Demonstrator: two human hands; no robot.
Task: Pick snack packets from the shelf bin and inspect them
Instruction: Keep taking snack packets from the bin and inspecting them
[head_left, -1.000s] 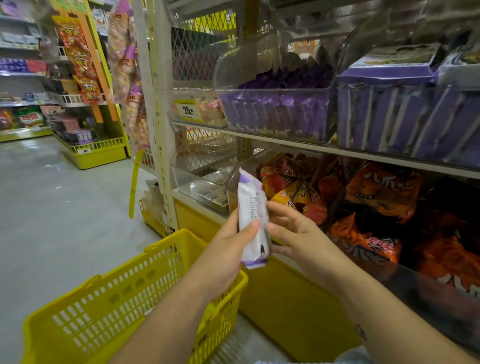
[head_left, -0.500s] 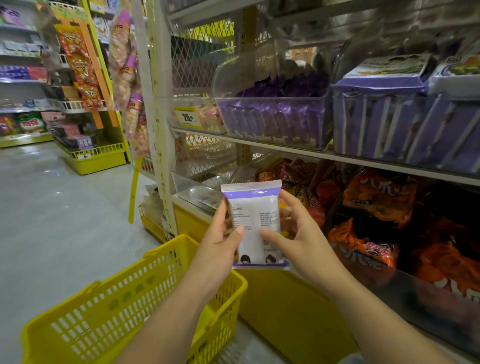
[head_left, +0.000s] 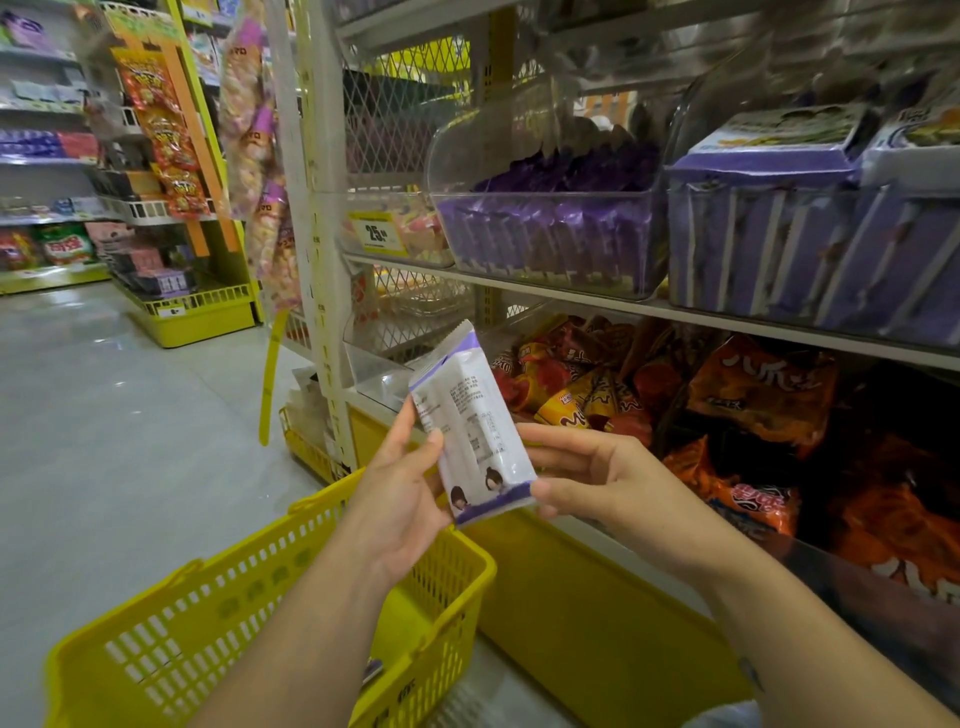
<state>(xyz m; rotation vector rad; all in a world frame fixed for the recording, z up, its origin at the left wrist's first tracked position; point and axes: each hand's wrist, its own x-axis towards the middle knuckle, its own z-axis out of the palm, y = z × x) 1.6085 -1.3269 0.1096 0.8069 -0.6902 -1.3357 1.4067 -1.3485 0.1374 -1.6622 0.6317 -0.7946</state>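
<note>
Shop aisle on my feed: grey floor stretches away beyond the left grip (head_left: 400, 499), and stocked shelving stands right in front of both grips. The snack packet (head_left: 475, 431) is up between the two of them, clear of any shelf. It is white with purple ends, tilted so its top leans away to the left, and its printed back panel faces the camera. The left grip pinches it along the left edge, thumb across the front, fingers curled behind. The right grip (head_left: 597, 478) pinches the lower right corner, thumb on the purple band, fingertips tucked behind. Both are closed on the one packet, neither spread.

Above and beyond the right grip sits the clear bin (head_left: 519, 156) packed with purple packets (head_left: 550, 234), which I take to be the source. Just past the right grip, orange bags (head_left: 758, 389) are piled on the lower shelf. Below the left grip hangs the yellow basket (head_left: 208, 639); I can't tell what carries it.

My read is that we're in the inspecting step. This packet is picked and its small print is being checked. The next move calls for a choice, I'd say. I could turn it between the pinches to show the front, or release one grip and carry it down to the basket or back up to the bin. The wrapper looks slick and light, so one pinch must be firm while the other lets go.
</note>
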